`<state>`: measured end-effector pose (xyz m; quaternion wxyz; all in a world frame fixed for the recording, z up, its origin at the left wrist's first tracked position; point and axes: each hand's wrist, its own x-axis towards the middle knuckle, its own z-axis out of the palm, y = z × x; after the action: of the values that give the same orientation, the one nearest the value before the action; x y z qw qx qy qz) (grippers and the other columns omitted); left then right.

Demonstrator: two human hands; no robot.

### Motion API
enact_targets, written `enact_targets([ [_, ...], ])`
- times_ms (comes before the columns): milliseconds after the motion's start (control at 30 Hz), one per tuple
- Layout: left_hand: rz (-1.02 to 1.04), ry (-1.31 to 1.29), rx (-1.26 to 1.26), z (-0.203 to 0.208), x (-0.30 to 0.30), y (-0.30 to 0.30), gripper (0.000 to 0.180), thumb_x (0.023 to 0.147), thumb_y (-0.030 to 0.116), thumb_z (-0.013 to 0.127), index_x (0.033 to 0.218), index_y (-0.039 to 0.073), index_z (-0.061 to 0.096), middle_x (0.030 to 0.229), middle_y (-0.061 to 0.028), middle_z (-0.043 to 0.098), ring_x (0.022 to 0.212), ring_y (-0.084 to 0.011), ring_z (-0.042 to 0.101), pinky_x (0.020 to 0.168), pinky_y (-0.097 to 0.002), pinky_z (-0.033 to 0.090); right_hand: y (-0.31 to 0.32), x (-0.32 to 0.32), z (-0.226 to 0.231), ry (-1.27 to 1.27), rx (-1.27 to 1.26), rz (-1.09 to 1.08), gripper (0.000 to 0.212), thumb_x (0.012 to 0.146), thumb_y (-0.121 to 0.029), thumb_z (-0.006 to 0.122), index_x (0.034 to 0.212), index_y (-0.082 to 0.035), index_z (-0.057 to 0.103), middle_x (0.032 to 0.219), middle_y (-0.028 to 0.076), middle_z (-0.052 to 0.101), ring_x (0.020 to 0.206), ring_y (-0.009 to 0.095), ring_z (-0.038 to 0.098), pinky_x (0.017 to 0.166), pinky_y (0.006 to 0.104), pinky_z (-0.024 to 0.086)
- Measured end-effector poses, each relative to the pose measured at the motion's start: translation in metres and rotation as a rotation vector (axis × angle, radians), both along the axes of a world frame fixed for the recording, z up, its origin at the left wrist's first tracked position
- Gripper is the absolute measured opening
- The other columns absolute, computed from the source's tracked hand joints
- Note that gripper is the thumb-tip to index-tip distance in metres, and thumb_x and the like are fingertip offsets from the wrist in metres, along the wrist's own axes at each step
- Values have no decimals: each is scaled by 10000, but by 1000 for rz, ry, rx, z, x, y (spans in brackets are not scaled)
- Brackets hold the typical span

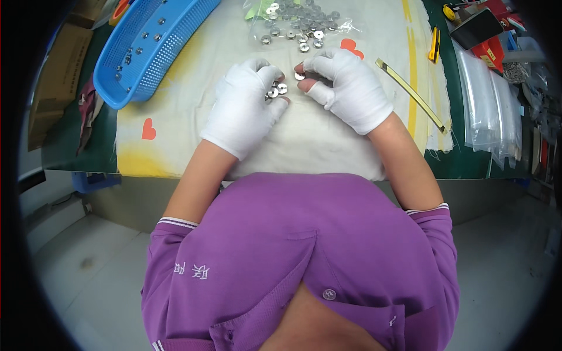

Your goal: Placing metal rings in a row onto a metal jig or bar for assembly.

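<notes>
Metal discs [277, 90] | small cluster on white cloth [304, 140], under left hand [243, 108] fingertips, curled | one disc [300, 75] pinched by right hand [345, 88] | step: sorting/pairing | next: fine fingertip alignment needed

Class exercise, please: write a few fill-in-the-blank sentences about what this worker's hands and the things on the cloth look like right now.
1. Both hands, the left hand and the right hand, wear ____ gloves.
2. The basket at the person's left is ____ in colour.
3. The pile of small metal discs lies on a clear plastic ____.
4. The person's shirt is ____.

Missing words: white; blue; bag; purple
</notes>
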<state>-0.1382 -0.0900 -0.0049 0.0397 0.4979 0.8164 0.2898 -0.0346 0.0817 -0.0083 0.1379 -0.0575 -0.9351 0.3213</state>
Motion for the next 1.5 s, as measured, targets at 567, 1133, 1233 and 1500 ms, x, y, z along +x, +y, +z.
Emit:
enact_targets([
  [567,31,-29,28,-10,1,12,156,735,130,739,858,48,689,897,-98,632,894,-294,599,801,-392,491,7,5,3,-124,-181,45,249,777,-42,731,1020,-16,685,942,93,683,844,173,659,776,300,531],
  [1133,51,-54,27,-12,-12,-17,226,746,-43,659,965,14,661,945,-115,620,840,-258,606,755,-324,499,12,7,13,-311,-175,19,159,794,-78,731,924,-7,673,835,84,664,787,171,644,740,292,517],
  [1233,41,-79,80,-13,-7,-14,233,758,-6,654,982,53,675,916,-98,643,856,-272,608,772,-358,495,13,7,11,-307,-134,28,157,810,-113,722,931,-17,694,830,91,666,799,202,641,746,305,509],
  [1500,23,17,60,-6,-5,-3,285,722,-4,704,1000,43,664,950,-97,637,877,-258,597,770,-337,494,13,6,7,-213,-80,2,236,798,-111,732,1023,-39,712,844,89,662,807,201,637,755,311,510],
])
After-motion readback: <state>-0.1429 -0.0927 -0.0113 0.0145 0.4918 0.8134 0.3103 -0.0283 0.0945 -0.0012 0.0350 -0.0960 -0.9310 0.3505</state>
